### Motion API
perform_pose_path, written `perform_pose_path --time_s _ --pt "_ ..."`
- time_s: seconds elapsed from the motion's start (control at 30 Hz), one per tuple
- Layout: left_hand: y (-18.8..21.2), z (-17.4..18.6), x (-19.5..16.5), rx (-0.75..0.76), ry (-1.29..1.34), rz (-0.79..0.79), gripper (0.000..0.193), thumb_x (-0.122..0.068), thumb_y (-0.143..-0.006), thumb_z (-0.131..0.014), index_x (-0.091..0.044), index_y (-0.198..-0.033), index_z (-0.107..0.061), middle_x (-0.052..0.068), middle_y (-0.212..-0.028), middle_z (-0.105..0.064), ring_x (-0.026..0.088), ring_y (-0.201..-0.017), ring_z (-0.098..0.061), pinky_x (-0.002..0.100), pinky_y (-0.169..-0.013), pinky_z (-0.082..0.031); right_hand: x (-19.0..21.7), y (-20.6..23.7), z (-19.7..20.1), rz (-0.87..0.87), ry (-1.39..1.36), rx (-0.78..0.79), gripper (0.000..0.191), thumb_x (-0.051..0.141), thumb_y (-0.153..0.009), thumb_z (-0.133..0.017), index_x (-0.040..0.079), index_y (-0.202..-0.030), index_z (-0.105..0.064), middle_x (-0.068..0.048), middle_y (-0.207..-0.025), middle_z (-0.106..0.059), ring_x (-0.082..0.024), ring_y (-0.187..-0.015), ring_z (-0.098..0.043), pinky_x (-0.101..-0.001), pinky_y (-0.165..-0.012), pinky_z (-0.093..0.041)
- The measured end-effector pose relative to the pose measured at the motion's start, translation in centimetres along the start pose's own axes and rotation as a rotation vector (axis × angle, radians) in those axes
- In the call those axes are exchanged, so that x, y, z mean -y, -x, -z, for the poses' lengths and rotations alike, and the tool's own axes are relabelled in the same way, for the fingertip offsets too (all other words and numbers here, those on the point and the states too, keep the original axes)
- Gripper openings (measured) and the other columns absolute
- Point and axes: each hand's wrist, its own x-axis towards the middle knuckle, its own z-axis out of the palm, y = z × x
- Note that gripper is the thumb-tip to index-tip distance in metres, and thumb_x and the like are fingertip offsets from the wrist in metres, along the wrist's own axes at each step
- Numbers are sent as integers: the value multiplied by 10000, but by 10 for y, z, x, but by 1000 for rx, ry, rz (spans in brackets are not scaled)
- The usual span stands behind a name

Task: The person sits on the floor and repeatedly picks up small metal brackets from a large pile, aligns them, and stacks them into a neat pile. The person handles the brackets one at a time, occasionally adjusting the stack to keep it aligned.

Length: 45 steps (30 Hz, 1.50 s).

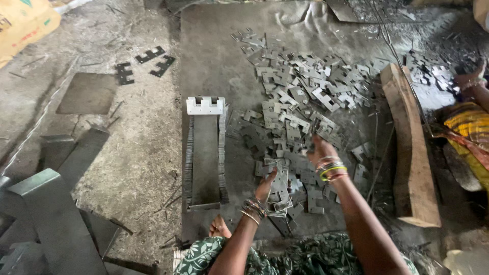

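Grey sheet-metal stampings, flat notched plates, lie in a loose heap [300, 102] on a dark metal floor sheet [214, 56]. Left hand [266, 186], bangled at the wrist, grips a small stack of plates [279, 189] at the near edge of the heap, fingers closed on it. Right hand [318, 147], also bangled, rests palm-down on plates just right of that stack; whether its fingers are clasping anything cannot be told. Left of the heap: a stacking tray [205, 153] with two upright rows of plates along its sides and one pale notched plate [205, 106] standing at its far end. Right of the heap: a wooden beam [410, 147]; beyond it, another person's arm [476, 84] and yellow cloth [468, 127]. Far left of the heap: three dark plates [145, 63] on bare floor.
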Motion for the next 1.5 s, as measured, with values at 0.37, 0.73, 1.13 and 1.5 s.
perform_pose_path --time_s 0.37,0.73,1.13,1.5 --pt "5 4 -1 -283 293 -177 762 -559 -833 -718 -82 -1411 -584 140 -1448 -614 259 -1311 -550 352 -1101 -389 -18 9 -24 -170 307 -216 690 398 -796 -862 -10 -1280 -588 -241 -1318 -619 -359 -1187 -630 -447 -957 -565" --pt "-14 12 14 -126 390 -96 945 -752 -894 -471 -127 -1593 -352 73 -1623 -414 210 -1454 -425 365 -1196 -290 -46 33 -11 574 417 -543 546 144 -694 -764 122 -1228 -650 -102 -1236 -677 -319 -1001 -719 -407 -736 -633" --pt "18 4 -14 -79 596 70 775 -701 -899 -528 -132 -1424 -582 86 -1247 -713 231 -1057 -707 431 -926 -579 -41 30 -25 132 530 -398 358 335 -918 -693 134 -1194 -586 -153 -1109 -717 -345 -999 -695 -468 -813 -599" --pt "-8 3 11 -136 554 -229 635 -591 -967 -594 -114 -1386 -587 6 -1266 -735 113 -1095 -733 297 -945 -574 -46 29 -9 -3 -37 -245 521 202 -760 -892 56 -1231 -724 -188 -1009 -794 -265 -825 -743 -383 -747 -592"
